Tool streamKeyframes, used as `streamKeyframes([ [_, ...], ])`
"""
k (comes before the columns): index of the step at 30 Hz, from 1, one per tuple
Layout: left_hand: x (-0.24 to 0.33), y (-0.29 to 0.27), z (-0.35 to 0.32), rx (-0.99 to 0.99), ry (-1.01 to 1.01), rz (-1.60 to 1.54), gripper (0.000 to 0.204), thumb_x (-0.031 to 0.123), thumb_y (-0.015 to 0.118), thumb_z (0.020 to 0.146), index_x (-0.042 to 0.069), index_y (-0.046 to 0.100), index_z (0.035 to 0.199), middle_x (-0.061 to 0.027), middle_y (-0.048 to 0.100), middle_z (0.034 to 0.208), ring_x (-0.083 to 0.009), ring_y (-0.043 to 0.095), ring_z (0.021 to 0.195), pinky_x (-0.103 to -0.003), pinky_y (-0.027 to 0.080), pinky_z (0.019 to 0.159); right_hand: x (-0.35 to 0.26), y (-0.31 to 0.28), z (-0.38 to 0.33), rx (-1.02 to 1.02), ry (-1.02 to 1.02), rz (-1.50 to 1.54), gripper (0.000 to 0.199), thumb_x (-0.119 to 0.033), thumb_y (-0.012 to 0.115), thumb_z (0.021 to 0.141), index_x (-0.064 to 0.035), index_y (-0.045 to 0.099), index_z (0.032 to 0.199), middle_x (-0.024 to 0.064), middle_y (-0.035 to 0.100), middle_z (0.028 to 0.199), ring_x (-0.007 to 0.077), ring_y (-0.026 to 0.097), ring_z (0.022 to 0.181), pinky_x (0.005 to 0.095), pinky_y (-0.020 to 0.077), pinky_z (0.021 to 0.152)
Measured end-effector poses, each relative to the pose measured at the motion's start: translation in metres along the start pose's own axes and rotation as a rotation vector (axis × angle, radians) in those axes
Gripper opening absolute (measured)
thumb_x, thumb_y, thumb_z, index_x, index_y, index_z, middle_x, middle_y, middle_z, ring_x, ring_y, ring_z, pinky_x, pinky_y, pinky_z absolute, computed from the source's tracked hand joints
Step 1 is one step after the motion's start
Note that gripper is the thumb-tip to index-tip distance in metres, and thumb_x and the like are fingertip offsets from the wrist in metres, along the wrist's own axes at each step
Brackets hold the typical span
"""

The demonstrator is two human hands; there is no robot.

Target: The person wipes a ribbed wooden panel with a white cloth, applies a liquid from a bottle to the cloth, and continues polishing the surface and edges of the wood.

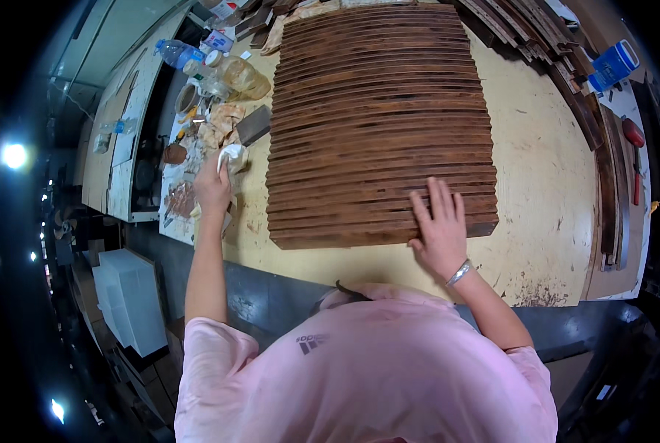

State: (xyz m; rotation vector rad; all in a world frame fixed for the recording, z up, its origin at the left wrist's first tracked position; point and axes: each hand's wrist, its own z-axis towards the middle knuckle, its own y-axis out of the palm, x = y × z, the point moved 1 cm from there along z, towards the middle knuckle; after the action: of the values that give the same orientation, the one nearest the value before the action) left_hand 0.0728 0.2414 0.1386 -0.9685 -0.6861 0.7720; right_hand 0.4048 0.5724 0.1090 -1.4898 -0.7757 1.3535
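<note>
Dark brown wooden strips (378,140) lie packed side by side across the workbench, forming one broad ridged surface. My right hand (442,230) rests at their near right part, fingers spread over the wood, with a silver bracelet on the wrist. Off to the left, my left hand (212,184) is closed on a crumpled white cloth (232,157), which sticks out past the thumb. A grey rectangular block (254,125) lies between that cloth and the strips. Beyond the left hand sits a beige crumpled rag (225,122).
Plastic bottles and a jar of yellowish liquid (246,80) crowd the back left of the pale bench top (540,177). More wooden strips (607,177) line the right side, near a blue container (613,66) and a red-handled tool (634,159). A translucent bin (129,299) stands lower left.
</note>
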Motion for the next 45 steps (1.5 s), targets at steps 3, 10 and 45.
streamKeyframes([
  [3, 0.049, -0.001, 0.046, -0.047, -0.013, 0.158, 0.034, 0.033, 0.066, 0.091, 0.012, 0.068, 0.117, -0.0147, 0.068, 0.106, -0.0348, 0.064, 0.096, -0.043, 0.05, 0.079, -0.018, 0.004, 0.016, -0.049, -0.133, 0.026, 0.1, -0.024, 0.087, 0.059, -0.0088, 0.042, 0.147, 0.0192, 0.027, 0.159, 0.0349, 0.024, 0.148, 0.0524, 0.0243, 0.117],
  [10, 0.104, 0.064, 0.132, -0.124, 0.289, -0.111, 0.04, 0.034, 0.068, 0.089, 0.004, 0.069, 0.115, -0.0142, 0.066, 0.117, -0.0342, 0.057, 0.112, -0.042, 0.043, 0.097, -0.025, 0.008, 0.047, -0.114, -0.205, 0.1, 0.092, -0.023, 0.077, 0.068, -0.0085, 0.037, 0.149, 0.021, 0.027, 0.158, 0.0353, 0.027, 0.147, 0.0508, 0.024, 0.117],
  [45, 0.284, 0.233, 0.336, -0.261, 0.265, 0.13, 0.072, 0.065, 0.049, 0.091, 0.0, 0.064, 0.12, -0.0193, 0.06, 0.122, -0.0355, 0.056, 0.115, -0.052, 0.04, 0.1, -0.027, 0.005, 0.048, -0.274, -0.116, 0.26, 0.08, -0.028, 0.061, 0.086, -0.0091, 0.024, 0.154, 0.0173, 0.015, 0.163, 0.0309, 0.017, 0.151, 0.0515, 0.0231, 0.118],
])
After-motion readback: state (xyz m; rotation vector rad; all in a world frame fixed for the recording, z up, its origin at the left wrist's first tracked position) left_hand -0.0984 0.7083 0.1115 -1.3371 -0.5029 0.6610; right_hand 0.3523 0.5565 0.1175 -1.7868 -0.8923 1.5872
